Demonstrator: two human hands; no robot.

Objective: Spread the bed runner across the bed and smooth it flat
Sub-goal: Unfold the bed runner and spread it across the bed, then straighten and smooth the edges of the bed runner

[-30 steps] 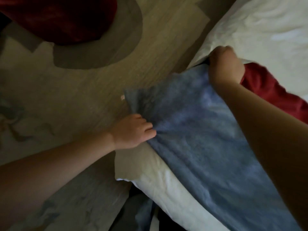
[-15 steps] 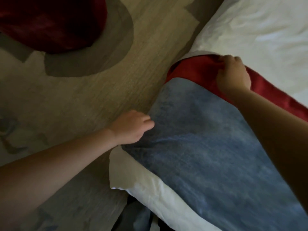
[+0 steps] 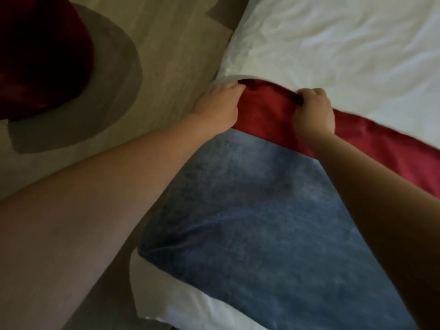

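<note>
Lying across the white bed [image 3: 345,39], the blue bed runner [image 3: 273,210] has a bunched red strip [image 3: 266,110] along its far edge, and its long axis runs from the bedside by the floor [image 3: 166,44] away to your right. Your left hand [image 3: 217,106] and right hand [image 3: 314,113] each pinch that strip with curled fingers, left nearest the runner's end, so smoothing likely falls rightward to your right hand.

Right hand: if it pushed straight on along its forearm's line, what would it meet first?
Probably the wrinkled white bed sheet just past the red fabric runner edge that the right hand grips; the left hand lies off that line. Depth is unclear.
</note>
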